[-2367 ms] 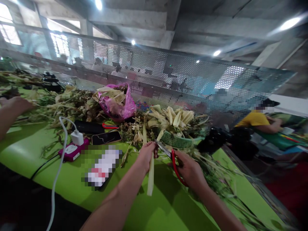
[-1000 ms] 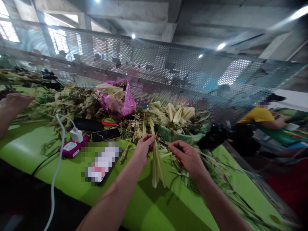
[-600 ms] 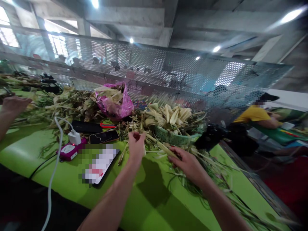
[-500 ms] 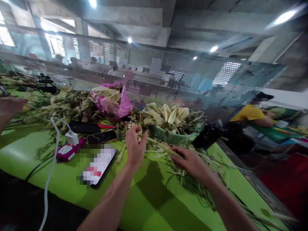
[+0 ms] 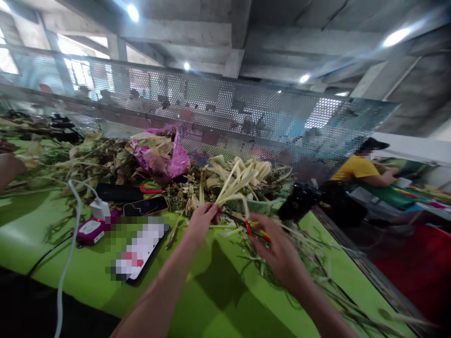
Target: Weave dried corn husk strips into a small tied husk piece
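Pale dried husk strips (image 5: 235, 188) fan upward from my left hand (image 5: 201, 224), whose fingers are closed around their lower ends. To its right, my right hand (image 5: 283, 249) is curled around the red and yellow handles of a pair of scissors (image 5: 248, 227). Their dark blades point left toward the base of the strips, partly hidden among the husks, so I cannot tell whether they touch. Behind both hands a green basket (image 5: 269, 206) is heaped with pale husks.
Dried leaves (image 5: 105, 152) and a pink plastic bag (image 5: 179, 162) line the back, by a perforated screen (image 5: 211, 108). A lit phone (image 5: 146, 251), a dark phone (image 5: 146, 206) and a purple power strip (image 5: 92, 231) lie left. Green stems (image 5: 338, 286) litter the right. A person in yellow (image 5: 355, 169) sits beyond.
My left hand, loosely open before, now grips an upright bunch of husk strips. My right hand has gone from a pale strip to the scissors. Another person's hand at far left has drawn back.
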{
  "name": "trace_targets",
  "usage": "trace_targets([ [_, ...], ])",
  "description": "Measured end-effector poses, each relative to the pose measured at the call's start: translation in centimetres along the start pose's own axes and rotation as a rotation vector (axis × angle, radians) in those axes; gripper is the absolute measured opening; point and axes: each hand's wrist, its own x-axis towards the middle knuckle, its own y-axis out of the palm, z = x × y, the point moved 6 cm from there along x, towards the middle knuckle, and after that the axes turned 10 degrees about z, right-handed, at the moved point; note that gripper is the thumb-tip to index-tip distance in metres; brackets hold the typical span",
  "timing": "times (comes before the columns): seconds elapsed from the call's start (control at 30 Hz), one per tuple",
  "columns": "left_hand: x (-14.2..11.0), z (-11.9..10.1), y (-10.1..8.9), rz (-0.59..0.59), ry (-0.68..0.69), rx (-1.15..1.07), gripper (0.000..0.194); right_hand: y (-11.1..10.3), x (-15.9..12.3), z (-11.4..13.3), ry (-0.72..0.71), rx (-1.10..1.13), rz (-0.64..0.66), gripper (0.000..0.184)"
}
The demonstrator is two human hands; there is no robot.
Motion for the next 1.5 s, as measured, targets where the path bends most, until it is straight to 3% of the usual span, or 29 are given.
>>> trace_targets([
  [0.07,-0.1,0.2,0.2,0.004,-0.012,-0.107,0.031,3.5,-2.0,-1.4,0.046,0.114,0.286,0.06],
  [0.1,-0.1,0.4,0.4,0.013,-0.016,-0.15,0.033,4.5,-3.0,-2.4,0.064,0.129,0.365,0.065],
  [0.2,-0.4,1.0,1.1,0.048,-0.018,-0.244,0.037,4.4,-5.2,-6.0,0.159,0.112,0.42,0.063],
  [0.33,-0.7,1.1,1.7,0.084,-0.01,-0.271,0.036,0.8,-5.2,-8.5,0.258,0.127,0.298,0.042],
  [0.47,-1.0,1.2,2.7,0.168,-0.027,-0.228,0.035,-1.8,-2.2,-6.1,0.217,0.285,0.043,0.041],
  [0.67,-1.8,1.5,4.1,0.24,-0.098,-0.139,0.033,-0.9,3.5,-0.8,0.146,0.701,-0.105,0.043],
  [0.77,-1.9,1.6,4.7,0.301,-0.115,-0.112,0.035,0.2,4.6,-0.5,0.185,0.87,-0.162,0.045],
  [0.9,-2.0,1.9,5.4,0.367,-0.118,-0.083,0.038,1.1,4.2,-1.8,0.266,1.038,-0.274,0.04],
  [1.1,-2.3,2.9,6.0,0.407,-0.136,0.006,0.035,1.1,3.3,-1.8,0.262,1.024,-0.246,0.035],
  [1.37,-2.0,2.7,4.7,0.242,-0.158,0.037,0.036,2.1,3.0,-1.3,0.218,1.052,-0.219,0.024],
  [1.5,-2.0,2.3,5.1,0.267,-0.152,0.006,0.039,2.3,3.1,-1.1,0.203,1.096,-0.194,0.029],
])
